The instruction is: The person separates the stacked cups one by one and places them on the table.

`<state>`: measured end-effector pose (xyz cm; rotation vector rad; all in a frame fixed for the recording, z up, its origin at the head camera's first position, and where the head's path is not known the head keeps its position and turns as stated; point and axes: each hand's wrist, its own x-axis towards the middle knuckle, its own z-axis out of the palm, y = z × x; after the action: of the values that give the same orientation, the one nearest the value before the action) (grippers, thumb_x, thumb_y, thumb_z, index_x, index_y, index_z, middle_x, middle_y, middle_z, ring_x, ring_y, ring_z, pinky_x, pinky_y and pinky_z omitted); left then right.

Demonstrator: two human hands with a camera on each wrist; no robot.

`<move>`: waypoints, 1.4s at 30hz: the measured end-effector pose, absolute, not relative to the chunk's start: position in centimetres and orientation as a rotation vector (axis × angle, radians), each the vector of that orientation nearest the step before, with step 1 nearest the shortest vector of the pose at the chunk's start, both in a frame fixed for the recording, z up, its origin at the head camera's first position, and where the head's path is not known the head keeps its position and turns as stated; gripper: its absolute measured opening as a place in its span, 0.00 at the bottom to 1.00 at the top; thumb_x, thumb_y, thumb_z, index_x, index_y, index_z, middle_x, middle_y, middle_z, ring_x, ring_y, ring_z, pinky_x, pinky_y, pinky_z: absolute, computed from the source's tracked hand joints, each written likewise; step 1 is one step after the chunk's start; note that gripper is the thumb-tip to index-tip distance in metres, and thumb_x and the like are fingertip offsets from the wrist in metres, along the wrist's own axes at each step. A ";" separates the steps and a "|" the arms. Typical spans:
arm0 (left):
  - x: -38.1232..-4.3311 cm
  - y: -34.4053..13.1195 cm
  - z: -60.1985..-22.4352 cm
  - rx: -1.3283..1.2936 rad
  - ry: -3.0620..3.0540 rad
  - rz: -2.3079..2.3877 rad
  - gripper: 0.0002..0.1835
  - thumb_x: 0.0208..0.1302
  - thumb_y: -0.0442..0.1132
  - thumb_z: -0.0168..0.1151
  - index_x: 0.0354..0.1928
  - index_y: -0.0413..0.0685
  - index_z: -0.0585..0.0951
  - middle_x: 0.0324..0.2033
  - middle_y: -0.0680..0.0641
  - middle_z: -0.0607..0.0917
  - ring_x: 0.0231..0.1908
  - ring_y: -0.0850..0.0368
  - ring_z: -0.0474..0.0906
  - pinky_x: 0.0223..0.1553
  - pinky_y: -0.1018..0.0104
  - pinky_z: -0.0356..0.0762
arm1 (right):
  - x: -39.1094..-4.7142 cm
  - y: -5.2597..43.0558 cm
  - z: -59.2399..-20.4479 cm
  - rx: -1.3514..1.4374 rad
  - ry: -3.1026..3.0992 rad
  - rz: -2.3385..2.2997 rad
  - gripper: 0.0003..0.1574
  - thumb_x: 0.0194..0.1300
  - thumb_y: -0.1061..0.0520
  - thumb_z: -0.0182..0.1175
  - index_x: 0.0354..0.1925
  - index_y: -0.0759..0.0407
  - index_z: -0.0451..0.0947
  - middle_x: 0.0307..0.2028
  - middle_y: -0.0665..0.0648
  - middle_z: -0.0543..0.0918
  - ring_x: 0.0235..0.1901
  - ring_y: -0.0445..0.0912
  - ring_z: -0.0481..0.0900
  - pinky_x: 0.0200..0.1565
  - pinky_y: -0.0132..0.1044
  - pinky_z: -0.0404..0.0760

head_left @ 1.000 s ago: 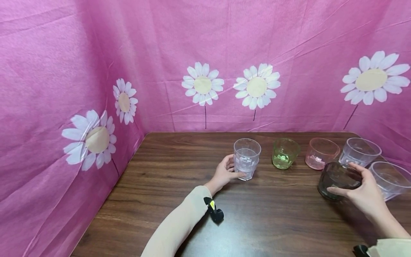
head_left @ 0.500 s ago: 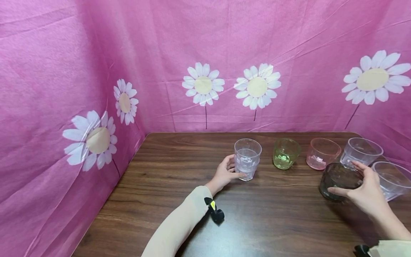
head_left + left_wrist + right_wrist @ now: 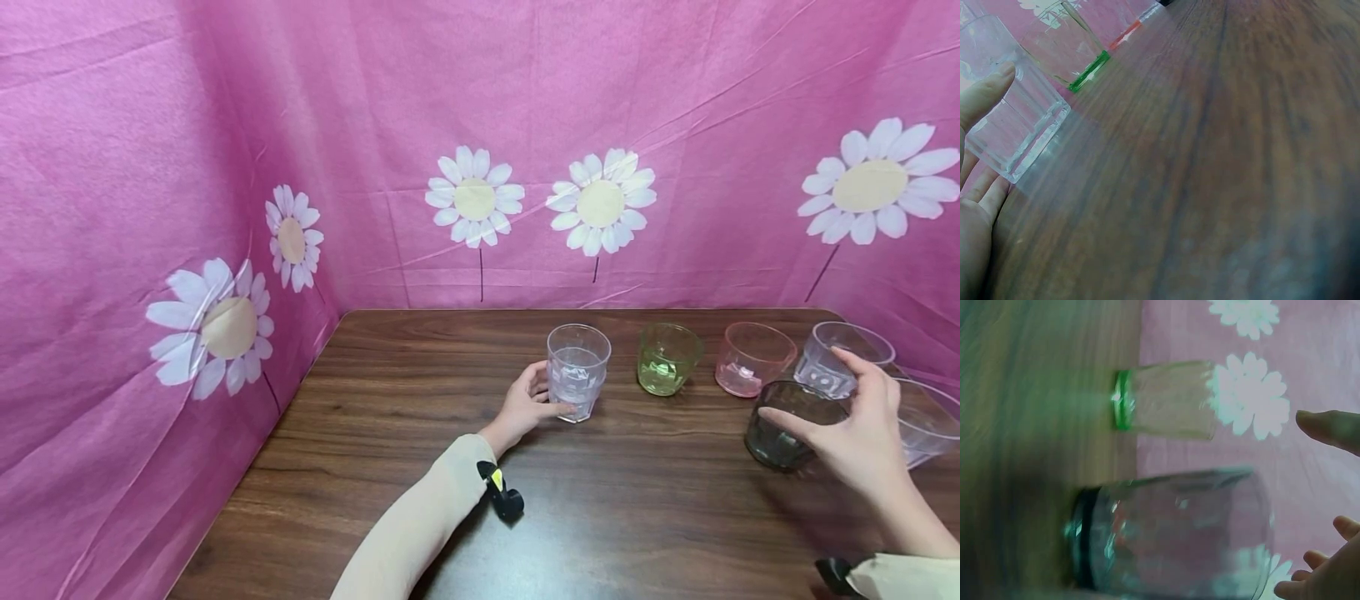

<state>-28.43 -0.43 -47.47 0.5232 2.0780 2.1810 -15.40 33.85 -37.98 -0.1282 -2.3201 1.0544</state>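
My left hand [image 3: 519, 410] holds a clear glass [image 3: 581, 371] upright on the table, thumb across its near side and fingers at its left. The left wrist view shows the thumb lying along this clear glass [image 3: 1025, 115], its base on the wood. A dark grey glass [image 3: 776, 442] stands upright at the right. Just over its right side is my right hand [image 3: 866, 433], thumb and fingers spread apart. In the right wrist view the dark glass [image 3: 1172, 531] stands free, with a gap between its rim and the fingertips [image 3: 1294, 587].
A green glass [image 3: 666, 367] and a pink glass [image 3: 742, 379] stand along the back of the wooden table [image 3: 450, 333]. Two more clear glasses are at the right: one behind the dark glass [image 3: 817, 367], one partly hidden by my right hand. A pink flowered cloth [image 3: 360, 167] hangs behind.
My right hand has let go of the dark glass and risen slightly off it; the glass stays in place. My left hand and its clear glass have not moved.
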 end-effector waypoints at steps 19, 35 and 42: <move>-28.4 -0.5 -47.5 0.549 2.086 2.171 0.38 0.47 0.19 0.73 0.63 0.36 0.71 0.53 0.40 0.81 0.53 0.51 0.78 0.56 0.62 0.77 | -18.9 25.4 -37.0 0.230 -2.252 1.186 0.64 0.38 0.70 0.78 0.72 0.63 0.59 0.64 0.64 0.62 0.61 0.40 0.59 0.61 0.22 0.58; -28.4 -0.5 -47.5 0.537 2.084 2.165 0.38 0.48 0.19 0.73 0.64 0.36 0.70 0.53 0.41 0.81 0.53 0.49 0.78 0.56 0.62 0.77 | -22.8 17.9 -39.3 0.472 -2.124 1.754 0.63 0.43 0.80 0.71 0.71 0.72 0.48 0.65 0.72 0.59 0.66 0.62 0.57 0.71 0.57 0.54; -28.3 -0.5 -47.5 0.539 2.078 2.171 0.37 0.50 0.20 0.73 0.64 0.37 0.70 0.53 0.42 0.80 0.53 0.51 0.78 0.56 0.62 0.77 | -23.8 16.2 -40.1 0.466 -2.094 1.806 0.65 0.44 0.79 0.72 0.73 0.70 0.45 0.63 0.72 0.60 0.63 0.59 0.61 0.71 0.50 0.59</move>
<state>-28.34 -0.48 -47.52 0.5388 2.0779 2.1714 -23.82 16.22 -40.07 0.4657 -2.0944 1.8061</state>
